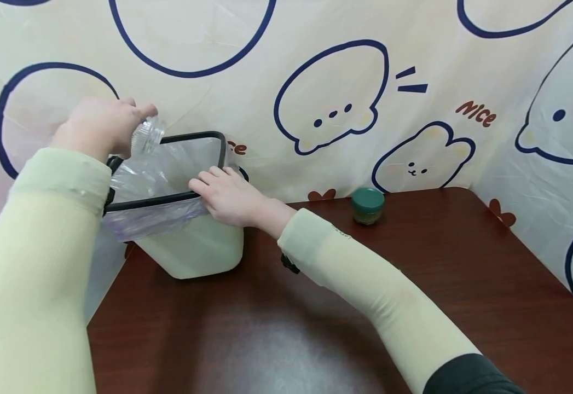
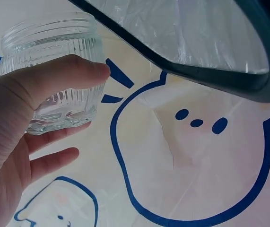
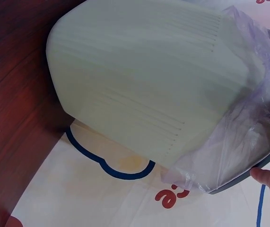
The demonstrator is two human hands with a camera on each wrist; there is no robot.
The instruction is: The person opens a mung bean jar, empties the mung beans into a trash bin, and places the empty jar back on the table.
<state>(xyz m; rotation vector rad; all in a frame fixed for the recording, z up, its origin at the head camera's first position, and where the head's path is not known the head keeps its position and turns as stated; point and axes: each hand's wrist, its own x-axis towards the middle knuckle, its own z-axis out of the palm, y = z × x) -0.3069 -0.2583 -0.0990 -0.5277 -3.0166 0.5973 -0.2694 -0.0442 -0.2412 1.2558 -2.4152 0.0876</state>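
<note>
My left hand (image 1: 100, 127) grips a clear ribbed glass jar (image 1: 147, 135) with a threaded mouth, held at the left side of the bin's opening. In the left wrist view the thumb lies across the jar (image 2: 54, 45), and no lid is on it. My right hand (image 1: 229, 196) holds the near right part of the black rim (image 1: 160, 201) of a pale green trash bin (image 1: 200, 246). A thin, translucent purplish bag (image 1: 153, 221) lines the bin and folds over its rim. The bin (image 3: 125, 71) leans at a tilt on the table.
A small jar with a green lid (image 1: 368, 205) stands near the back edge of the dark brown wooden table (image 1: 340, 328). Right behind the bin and table hangs a cream sheet (image 1: 247, 104) printed with blue cartoon outlines.
</note>
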